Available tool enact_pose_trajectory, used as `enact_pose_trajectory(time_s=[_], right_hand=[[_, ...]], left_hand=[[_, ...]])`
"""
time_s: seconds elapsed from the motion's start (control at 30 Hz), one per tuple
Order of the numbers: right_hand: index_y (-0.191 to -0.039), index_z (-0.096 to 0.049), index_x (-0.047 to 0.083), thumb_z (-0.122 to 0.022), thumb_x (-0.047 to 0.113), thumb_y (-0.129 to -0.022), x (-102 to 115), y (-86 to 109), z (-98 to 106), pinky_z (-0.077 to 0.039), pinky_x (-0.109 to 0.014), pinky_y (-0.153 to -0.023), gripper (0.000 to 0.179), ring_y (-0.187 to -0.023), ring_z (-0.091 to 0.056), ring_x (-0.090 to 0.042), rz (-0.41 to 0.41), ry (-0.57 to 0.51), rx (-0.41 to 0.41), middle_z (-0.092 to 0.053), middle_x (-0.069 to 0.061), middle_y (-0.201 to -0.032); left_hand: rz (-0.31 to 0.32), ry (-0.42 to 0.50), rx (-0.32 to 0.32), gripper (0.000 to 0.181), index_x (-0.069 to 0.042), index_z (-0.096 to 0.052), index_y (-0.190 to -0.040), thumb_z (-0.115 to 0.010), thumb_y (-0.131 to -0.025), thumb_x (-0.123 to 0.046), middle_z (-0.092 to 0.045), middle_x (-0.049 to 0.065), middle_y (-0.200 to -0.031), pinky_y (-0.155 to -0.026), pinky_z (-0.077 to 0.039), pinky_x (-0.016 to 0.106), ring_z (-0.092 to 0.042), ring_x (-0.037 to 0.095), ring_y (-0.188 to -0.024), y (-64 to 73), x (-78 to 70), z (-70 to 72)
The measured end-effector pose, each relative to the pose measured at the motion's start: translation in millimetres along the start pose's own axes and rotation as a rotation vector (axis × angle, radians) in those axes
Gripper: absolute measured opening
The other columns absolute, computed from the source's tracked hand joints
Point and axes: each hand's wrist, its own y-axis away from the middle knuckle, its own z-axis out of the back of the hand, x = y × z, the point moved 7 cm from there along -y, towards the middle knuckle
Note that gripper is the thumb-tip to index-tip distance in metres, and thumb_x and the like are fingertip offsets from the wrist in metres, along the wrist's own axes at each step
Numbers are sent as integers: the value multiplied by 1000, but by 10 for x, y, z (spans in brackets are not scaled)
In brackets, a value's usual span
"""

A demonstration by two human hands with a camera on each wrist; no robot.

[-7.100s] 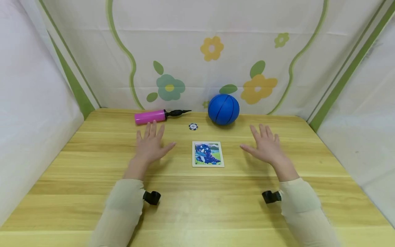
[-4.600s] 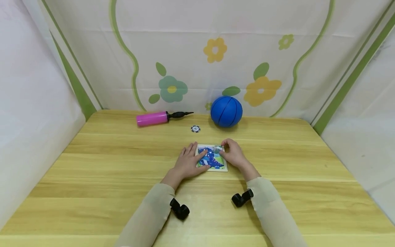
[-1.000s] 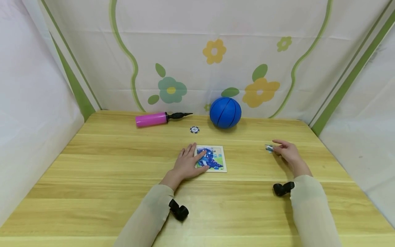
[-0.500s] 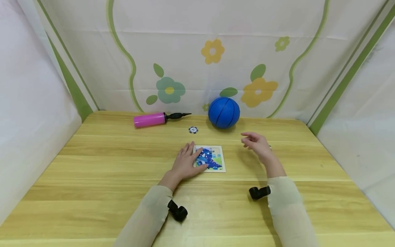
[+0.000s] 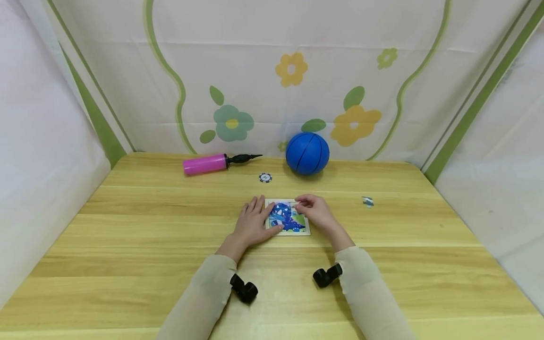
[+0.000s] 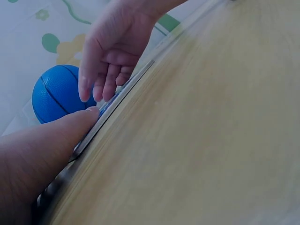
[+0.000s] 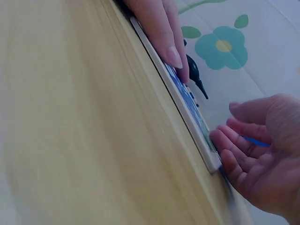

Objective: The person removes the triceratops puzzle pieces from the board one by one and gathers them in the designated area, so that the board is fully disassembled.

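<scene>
A small square jigsaw puzzle (image 5: 289,224) with a pale frame and a blue cartoon dinosaur lies on the wooden table. Spread over its left edge, my left hand (image 5: 250,226) rests with straight fingers, thumb across the picture. My right hand (image 5: 319,215) is at the puzzle's upper right corner, fingers bent. In the right wrist view a gap shows between this hand's thumb (image 7: 253,110) and its loosely bent fingers, with nothing seen between them; the fingertips are right at the puzzle's edge. A loose puzzle piece (image 5: 367,201) lies on the table to the right.
Along the back of the table lie a pink hand pump (image 5: 206,165) with a black nozzle and a blue ball (image 5: 307,153). A poker chip (image 5: 265,177) sits behind the puzzle. White cloth with printed flowers (image 5: 291,69) encloses the table.
My right hand has let go of the puzzle piece, which lies at the right, and has moved left back to the puzzle. The left hand has stayed on the puzzle's left side.
</scene>
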Motion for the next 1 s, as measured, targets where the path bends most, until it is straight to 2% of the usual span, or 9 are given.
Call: enact_pose_trajectory(time_s=[0.13,0.4,0.63,0.8,1.0], right_hand=[[-102,-60,2,-57,10,-84,-35,11,-30,-44,-28,-71,20,-79,-50,-20,-11,63,-47,-57,-7,-89],[-98,-63,6,-61,14,-81,-80,-12,-74,-40,-27,-62,19,-72,-46,-18,7,210,-86,-54,-5,-80],[-96,-64,3,-62,12,-79,-49,-2,-142,-39,-27,-60,19,-70,-46,-18,30,223,-101,-51,-6,-80],[-92,-61,3,-63,11,-79,-26,-27,-173,-39,-27,-59,16,-69,-45,-18,-3,214,-95,-50,-6,-77],[-89,-58,4,-65,16,-78,-12,-56,-174,-37,-27,-58,17,-67,-44,-18,-54,288,-107,-48,-6,-75]], left_hand=[[0,-14,5,76,-19,-28,-136,-39,-77,-64,-13,13,-141,-100,-6,45,-5,30,-128,5,-9,14],[-3,-26,12,76,-19,-28,-137,-37,-77,-66,-13,12,-141,-100,-7,46,-5,30,-128,-9,-25,15],[5,-33,9,77,-19,-27,-137,-37,-76,-66,-14,13,-141,-100,-6,46,-5,29,-128,7,15,-9],[3,-29,-1,77,-19,-28,-136,-37,-76,-66,-14,13,-141,-100,-6,46,-6,29,-128,7,28,-9],[-3,-11,6,77,-18,-28,-136,-38,-77,-66,-14,13,-141,-99,-6,46,-5,30,-128,-3,3,-7]])
